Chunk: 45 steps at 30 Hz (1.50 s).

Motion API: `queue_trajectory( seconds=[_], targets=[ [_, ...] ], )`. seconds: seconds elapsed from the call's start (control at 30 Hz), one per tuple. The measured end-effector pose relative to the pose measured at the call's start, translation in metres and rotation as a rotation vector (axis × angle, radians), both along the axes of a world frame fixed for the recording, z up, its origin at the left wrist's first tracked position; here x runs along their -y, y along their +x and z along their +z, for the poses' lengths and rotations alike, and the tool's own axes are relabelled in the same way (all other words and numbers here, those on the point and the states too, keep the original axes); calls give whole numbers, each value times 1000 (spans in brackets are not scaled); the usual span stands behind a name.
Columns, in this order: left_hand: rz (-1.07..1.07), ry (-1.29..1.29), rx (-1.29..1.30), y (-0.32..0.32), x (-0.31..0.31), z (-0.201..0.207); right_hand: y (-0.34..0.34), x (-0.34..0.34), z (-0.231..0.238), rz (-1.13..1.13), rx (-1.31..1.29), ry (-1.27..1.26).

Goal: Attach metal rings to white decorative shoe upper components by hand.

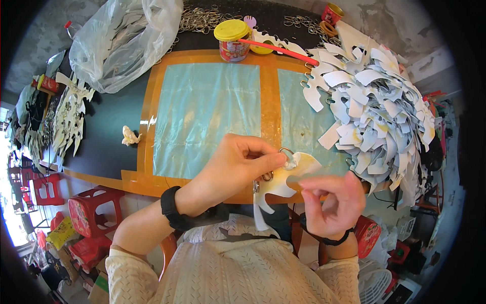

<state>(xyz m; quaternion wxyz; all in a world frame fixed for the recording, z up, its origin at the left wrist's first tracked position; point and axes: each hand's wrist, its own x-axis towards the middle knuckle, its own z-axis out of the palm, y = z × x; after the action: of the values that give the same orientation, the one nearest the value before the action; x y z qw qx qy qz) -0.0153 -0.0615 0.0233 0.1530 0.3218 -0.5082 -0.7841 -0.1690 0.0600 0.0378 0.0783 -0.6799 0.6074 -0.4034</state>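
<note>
Above the table's near edge, my left hand [235, 162] pinches a cream-white, flat piece with curved, pointed lobes [284, 188] between thumb and fingers. A metal ring [287, 150] stands up from its top edge beside my thumb, and more metal fittings [256, 187] hang along its left side. A whitish dab [291, 163] sits at the ring. Just right of the piece is my right hand [335, 206], apart from it, with curled fingers and thumb and forefinger close together. The forefinger is blurred; anything between the tips is too small to make out.
A large heap of similar white pieces [379, 101] covers the table's right side. Behind stand a yellow-lidded tub [233, 40], a red stick [278, 49] and metal rings [205, 20]. A plastic bag [126, 45] and a cream lump [130, 136] lie left; red stools [93, 213] stand below.
</note>
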Motion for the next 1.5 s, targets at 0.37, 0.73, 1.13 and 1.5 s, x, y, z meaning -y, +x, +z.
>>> queue_trajectory(
  seconds=[0.37, 0.73, 1.13, 1.5],
  targets=[
    [-22, 16, 3, 2, 2, 3, -12, 22, 2, 75, -526, -285],
    [-18, -5, 21, -2, 0, 2, -7, 22, -1, 35, 233, 101],
    [13, -88, 21, -5, -3, 1, -3, 21, 17, -79, 403, 334],
    [-45, -313, -19, -6, -4, 3, -20, 26, 13, -10, 1085, 473]
  ],
)
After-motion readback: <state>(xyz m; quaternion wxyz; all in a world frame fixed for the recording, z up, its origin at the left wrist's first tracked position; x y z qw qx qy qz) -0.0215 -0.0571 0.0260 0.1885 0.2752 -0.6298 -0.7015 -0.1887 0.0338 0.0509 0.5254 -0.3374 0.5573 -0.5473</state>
